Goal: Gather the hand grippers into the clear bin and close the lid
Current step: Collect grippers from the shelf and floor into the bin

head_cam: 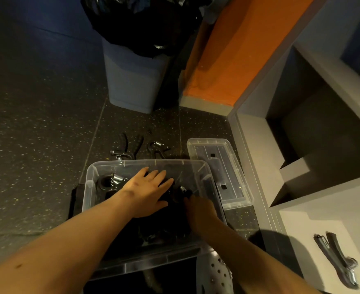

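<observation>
While both hands are down in it, bin: lower centre of the frame, on the floor, lid off, with a dark heap of grippers inside (one shiny spring shows at the left end).

Left hand: lying flat on the heap, fingers straight and a little apart. It's pressing, not gripping.

Right hand: lower right part of the bin, in shadow. The fingertips are up against a black knob, but I can't tell if they pinch it or just touch it.

Floor grippers: a couple of loose ones just above the bin's far wall, not in yet.

Shelf gripper: lower right corner of the frame, on the grey shelf, well apart from the bin.

Lid: on the floor right of the bin, its near edge up against the bin's wall.

Risk, strays: I'd guess the shelf one gets forgotten first, since it's way off to the side. Snap the lid on before collecting it and the job's only half done.

Risk, heap: if handles poke up past the rim, the lid probably won't seat (hence the flattening, I reckon).

Risk, fingers: those springs look stiff, and shoving a tangled pile around could nip a fingertip.

Risk, lid: it's see-through on a dark floor, so easy to kneel on.
</observation>
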